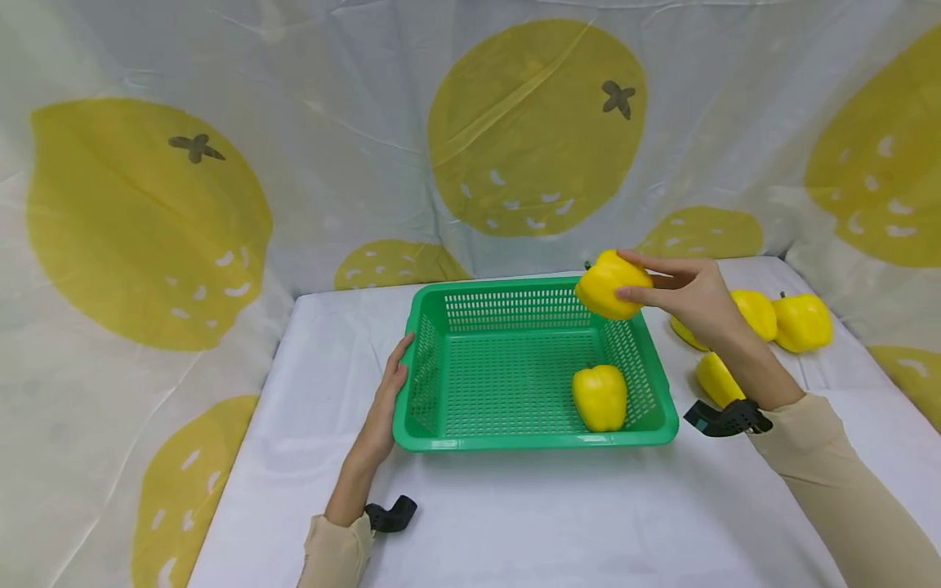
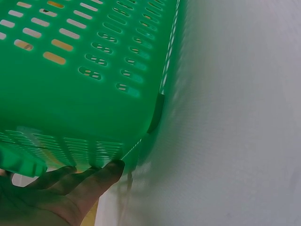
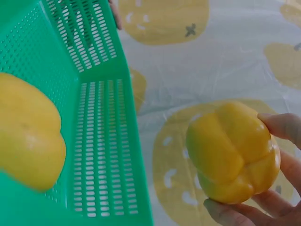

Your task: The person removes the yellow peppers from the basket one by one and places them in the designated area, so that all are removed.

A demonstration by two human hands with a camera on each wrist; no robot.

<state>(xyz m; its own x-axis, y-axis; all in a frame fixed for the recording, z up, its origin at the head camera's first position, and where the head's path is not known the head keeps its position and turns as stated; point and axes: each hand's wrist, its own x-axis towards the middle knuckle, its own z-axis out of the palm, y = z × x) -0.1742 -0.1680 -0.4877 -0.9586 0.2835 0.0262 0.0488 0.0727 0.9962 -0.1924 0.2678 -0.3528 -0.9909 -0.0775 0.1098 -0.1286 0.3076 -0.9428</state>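
My right hand (image 1: 685, 296) pinches a yellow bell pepper (image 1: 612, 286) between thumb and fingers, above the back right corner of a green plastic basket (image 1: 535, 443). In the right wrist view the held pepper (image 3: 235, 153) shows its lobed end, with fingertips on its sides. A second bell pepper (image 1: 599, 398) sits inside the basket near the front right corner. At the basket's left side, my left hand (image 1: 384, 404) rests with extended fingers against the outer wall. The left wrist view shows those fingers (image 2: 96, 183) touching the slotted wall low down.
Several more yellow vegetables lie to the right of the basket, among them a bell pepper (image 1: 803, 322) near the table's right edge and a partly hidden one (image 1: 716, 380) behind the right forearm. A white cloth (image 1: 515, 523) covers the table. A lemon-print curtain (image 1: 353, 163) hangs behind.
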